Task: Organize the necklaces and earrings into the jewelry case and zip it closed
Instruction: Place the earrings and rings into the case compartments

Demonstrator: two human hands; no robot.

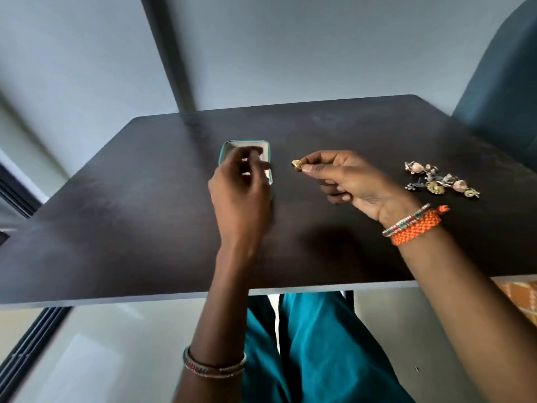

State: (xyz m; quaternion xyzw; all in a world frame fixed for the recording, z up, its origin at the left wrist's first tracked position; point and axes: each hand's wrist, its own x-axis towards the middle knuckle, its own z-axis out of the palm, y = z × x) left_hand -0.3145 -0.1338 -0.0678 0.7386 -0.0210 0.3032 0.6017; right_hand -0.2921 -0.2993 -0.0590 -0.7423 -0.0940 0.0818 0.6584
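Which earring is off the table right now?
The small gold earring pinched in the right hand, beside the teal jewelry case. The other earrings lie heaped on the table's right side.

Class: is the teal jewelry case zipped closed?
No: the teal jewelry case lies open, its pale inside showing behind the left hand.

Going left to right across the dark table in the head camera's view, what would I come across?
Left hand, held over the open teal jewelry case → small gold earring → right hand pinching that earring → loose pile of earrings near the table's right edge.
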